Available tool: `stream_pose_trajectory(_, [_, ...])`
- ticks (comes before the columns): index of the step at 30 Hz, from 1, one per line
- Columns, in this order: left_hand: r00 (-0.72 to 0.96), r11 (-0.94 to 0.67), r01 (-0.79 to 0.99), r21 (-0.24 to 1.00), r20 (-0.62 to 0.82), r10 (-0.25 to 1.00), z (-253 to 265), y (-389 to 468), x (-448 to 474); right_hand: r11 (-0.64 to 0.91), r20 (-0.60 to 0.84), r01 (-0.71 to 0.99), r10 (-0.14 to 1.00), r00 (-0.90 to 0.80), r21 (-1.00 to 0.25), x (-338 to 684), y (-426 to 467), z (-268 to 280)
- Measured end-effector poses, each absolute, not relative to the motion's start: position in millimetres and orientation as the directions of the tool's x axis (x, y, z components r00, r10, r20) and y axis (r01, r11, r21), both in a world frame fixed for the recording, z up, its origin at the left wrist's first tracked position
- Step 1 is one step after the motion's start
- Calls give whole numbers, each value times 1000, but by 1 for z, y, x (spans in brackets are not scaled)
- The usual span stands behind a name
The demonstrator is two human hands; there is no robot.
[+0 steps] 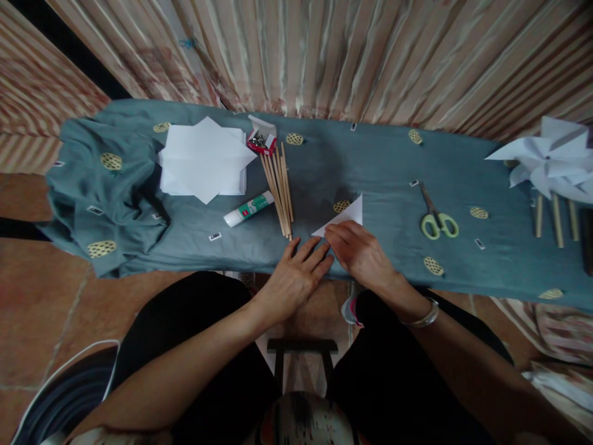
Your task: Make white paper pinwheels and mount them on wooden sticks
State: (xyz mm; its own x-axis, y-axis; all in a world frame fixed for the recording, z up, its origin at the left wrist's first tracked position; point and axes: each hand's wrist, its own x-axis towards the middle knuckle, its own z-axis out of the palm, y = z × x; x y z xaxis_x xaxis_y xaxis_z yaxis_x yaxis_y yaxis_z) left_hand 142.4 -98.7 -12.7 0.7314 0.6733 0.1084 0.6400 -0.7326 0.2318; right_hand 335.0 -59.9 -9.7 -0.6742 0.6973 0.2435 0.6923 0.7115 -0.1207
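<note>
Looking like a home tbh: pleated beige fabric curtain (324, 55) is hanging past the far edge of a teal pineapple-print cloth (384, 173).

The bare left forearm (199, 361) and the bare right forearm (477, 364) converge forward from the lower corners. The bare left hand (301, 270) is palm down, digits extended and slightly spread. The bare right hand (364, 253) is turned inward, back upward, fingers bent and close together; its thumb is obscured. The fingertips of both hands are near one another.
</note>
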Motion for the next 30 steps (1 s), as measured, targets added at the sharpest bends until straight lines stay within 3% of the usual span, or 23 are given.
stream_pose_trajectory(12, [730,-722,645,249,78,679,-12,-99,142,685,226,701,728,-648,-199,333,-60,-14])
stream_pose_trajectory(30, [708,-703,626,337,134,694,-13,-90,145,721,289,687,680,-674,-96,331,-63,-9])
